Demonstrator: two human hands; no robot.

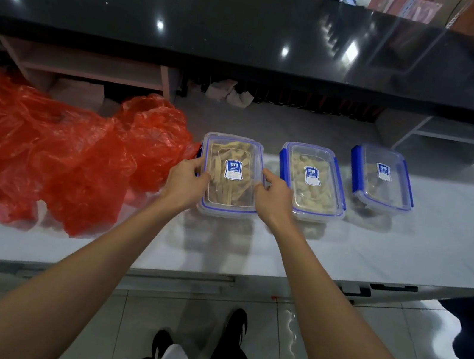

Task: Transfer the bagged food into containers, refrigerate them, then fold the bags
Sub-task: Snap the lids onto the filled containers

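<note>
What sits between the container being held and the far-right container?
One middle container, lid on, holding pale food, on the white counter. The head view shows it right of the held container and left of the right container.

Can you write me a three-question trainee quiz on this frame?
1. True or false: the red plastic bags lie on the person's left of the containers.
2. How many lidded containers stand on the white counter?
3. Which container do the left hand and right hand grip: A the left container, B the middle container, C the right container?

Key: 1 true. 2 three. 3 A, one hand at each long side.
</note>
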